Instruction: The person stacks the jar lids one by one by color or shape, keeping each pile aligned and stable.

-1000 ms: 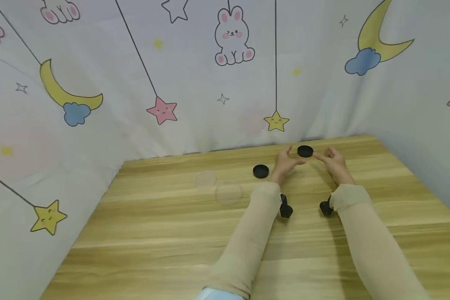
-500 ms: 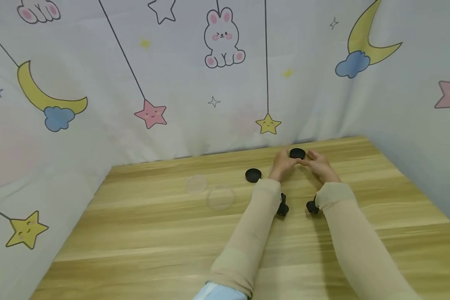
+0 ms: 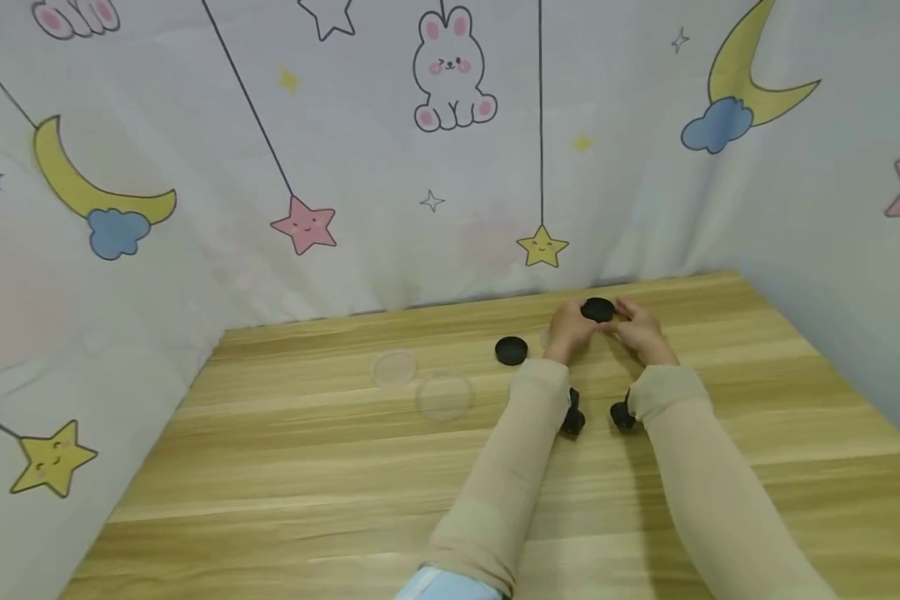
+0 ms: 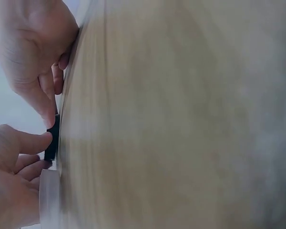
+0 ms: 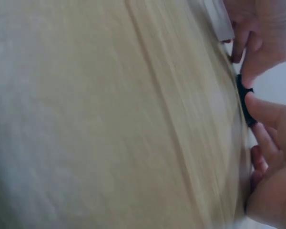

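Near the back edge of the table, both hands meet at a shallow black round lid [image 3: 597, 310]. My left hand [image 3: 572, 327] pinches its left side, with the thumb on the near rim in the left wrist view. From the right, my right hand [image 3: 641, 333] pinches the same lid [image 5: 246, 101] between thumb and fingers. Close beside the left hand stands a low translucent round container [image 4: 49, 198], mostly hidden by that hand in the head view. A second black lid [image 3: 512, 351] lies on the wood, left of the left hand.
Two clear round pieces, a smaller one [image 3: 393, 368] and a larger one [image 3: 445, 396], lie farther left on the wooden table [image 3: 307, 467]. A white printed curtain [image 3: 375, 150] rises along the back edge and both sides.
Both hands have closed in on the far black lid from either side and now pinch it. The lid looks slightly tilted. The other lid and the clear pieces at left stay put.
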{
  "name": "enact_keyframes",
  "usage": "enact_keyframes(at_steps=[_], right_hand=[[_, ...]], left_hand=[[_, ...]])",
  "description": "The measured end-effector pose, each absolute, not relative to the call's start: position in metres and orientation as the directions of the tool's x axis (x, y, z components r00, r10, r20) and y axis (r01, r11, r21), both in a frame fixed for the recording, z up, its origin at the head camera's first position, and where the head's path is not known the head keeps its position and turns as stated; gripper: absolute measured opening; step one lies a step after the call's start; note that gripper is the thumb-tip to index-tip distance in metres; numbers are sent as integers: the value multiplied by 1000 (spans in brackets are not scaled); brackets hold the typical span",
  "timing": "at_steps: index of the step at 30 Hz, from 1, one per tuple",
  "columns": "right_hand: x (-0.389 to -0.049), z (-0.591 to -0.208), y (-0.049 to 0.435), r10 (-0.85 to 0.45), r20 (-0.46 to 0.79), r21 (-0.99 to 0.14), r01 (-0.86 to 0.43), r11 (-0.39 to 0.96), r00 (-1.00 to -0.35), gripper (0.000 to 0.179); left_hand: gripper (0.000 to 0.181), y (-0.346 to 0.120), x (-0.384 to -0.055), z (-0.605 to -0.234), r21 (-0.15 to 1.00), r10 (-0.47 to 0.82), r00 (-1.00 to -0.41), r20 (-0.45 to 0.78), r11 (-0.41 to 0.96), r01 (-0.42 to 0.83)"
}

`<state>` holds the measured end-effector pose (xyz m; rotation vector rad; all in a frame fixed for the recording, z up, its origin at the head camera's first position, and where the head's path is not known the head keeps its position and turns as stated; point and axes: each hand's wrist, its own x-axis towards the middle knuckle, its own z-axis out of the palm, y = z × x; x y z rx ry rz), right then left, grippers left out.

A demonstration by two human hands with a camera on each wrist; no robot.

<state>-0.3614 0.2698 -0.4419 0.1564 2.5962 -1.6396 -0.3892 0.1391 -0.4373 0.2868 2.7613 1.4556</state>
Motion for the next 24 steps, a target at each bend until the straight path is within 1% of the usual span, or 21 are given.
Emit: enact_keyframes(at_steps=[4, 6, 11, 13, 15, 17, 19, 24], right_hand=[[-360, -449, 264, 102, -88, -895, 124, 428, -991, 73], [-360, -450, 262, 114, -76, -911, 116, 395, -991, 73], [-356, -441, 263, 126, -81, -964, 110, 244, -989, 73], [-350, -430, 263, 135, -84, -974, 109, 197, -987, 72], [-343, -416, 264, 129, -65, -980, 88, 181, -989, 72], [-336, -401, 262, 122, -21, -983, 42, 176, -992, 70], [-331, -386, 259, 102, 32, -986, -15, 168, -994, 67], [-311, -354, 240, 68, 137, -990, -134, 49, -988, 61]], left_hand=[[48, 133, -388, -443, 893, 79, -993, 83, 437, 109], [47, 129, -388, -444, 915, 61, -993, 103, 385, 118], [39, 121, -388, -434, 957, 84, -985, 152, 238, 168], [37, 119, -385, -425, 968, 103, -982, 161, 175, 177], [38, 118, -380, -415, 975, 112, -977, 182, 112, 194], [41, 115, -373, -402, 978, 98, -976, 197, 44, 202], [44, 112, -366, -387, 972, 62, -970, 236, -27, 235], [46, 94, -340, -345, 927, 21, -938, 346, -165, 338]])
